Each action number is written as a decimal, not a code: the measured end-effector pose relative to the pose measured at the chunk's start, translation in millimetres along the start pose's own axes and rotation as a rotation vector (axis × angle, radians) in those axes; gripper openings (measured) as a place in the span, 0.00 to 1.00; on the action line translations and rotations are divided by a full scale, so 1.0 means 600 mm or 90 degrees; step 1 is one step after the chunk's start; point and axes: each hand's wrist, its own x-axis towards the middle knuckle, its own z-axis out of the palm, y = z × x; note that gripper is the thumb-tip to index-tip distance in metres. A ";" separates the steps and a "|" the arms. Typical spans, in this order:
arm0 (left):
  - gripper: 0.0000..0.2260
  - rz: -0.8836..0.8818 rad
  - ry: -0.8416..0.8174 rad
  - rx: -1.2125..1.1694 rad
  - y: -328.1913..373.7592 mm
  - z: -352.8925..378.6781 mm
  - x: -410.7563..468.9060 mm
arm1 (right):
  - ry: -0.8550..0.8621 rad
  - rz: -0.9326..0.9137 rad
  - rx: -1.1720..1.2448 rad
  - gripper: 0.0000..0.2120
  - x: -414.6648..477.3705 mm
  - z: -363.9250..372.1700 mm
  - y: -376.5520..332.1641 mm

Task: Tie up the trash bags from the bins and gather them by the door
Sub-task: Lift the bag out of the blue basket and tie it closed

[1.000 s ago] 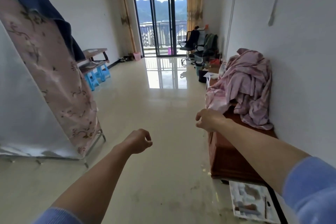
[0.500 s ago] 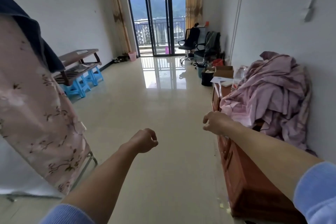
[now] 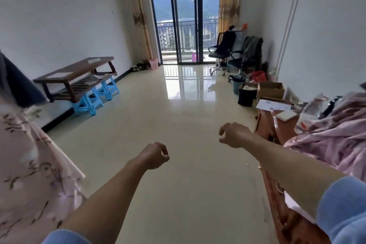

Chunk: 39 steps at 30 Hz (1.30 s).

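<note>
My left hand (image 3: 154, 155) hangs out in front of me over the shiny floor, fingers curled loosely, holding nothing. My right hand (image 3: 233, 134) is a little higher and to the right, beside the wooden cabinet (image 3: 277, 200), fingers curled as well and empty. A black bin (image 3: 246, 96) lined with a bag stands on the floor by the right wall. A teal bin (image 3: 237, 85) is just behind it. A small pink bin (image 3: 153, 64) sits far off by the left curtain, near the glass balcony door (image 3: 185, 25).
A floral-covered rack (image 3: 29, 164) crowds my left side. A dark wooden bench (image 3: 77, 77) rests on blue stools (image 3: 95, 97) along the left wall. Pink bedding (image 3: 336, 136) lies heaped on the cabinet. A cardboard box (image 3: 270, 90) and two office chairs (image 3: 223, 53) line the right wall.
I have walked forward down the room: the rack and cabinet have slid closer and to the sides, the bins and balcony door are nearer. Both hands stay curled and empty.
</note>
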 end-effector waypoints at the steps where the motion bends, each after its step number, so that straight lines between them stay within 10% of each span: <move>1: 0.08 0.001 -0.002 0.000 -0.007 -0.012 0.051 | 0.001 0.003 -0.002 0.16 0.052 0.000 -0.004; 39: 0.09 0.098 -0.107 0.059 0.233 -0.436 1.899 | -0.053 0.139 -0.001 0.18 1.860 -0.263 0.233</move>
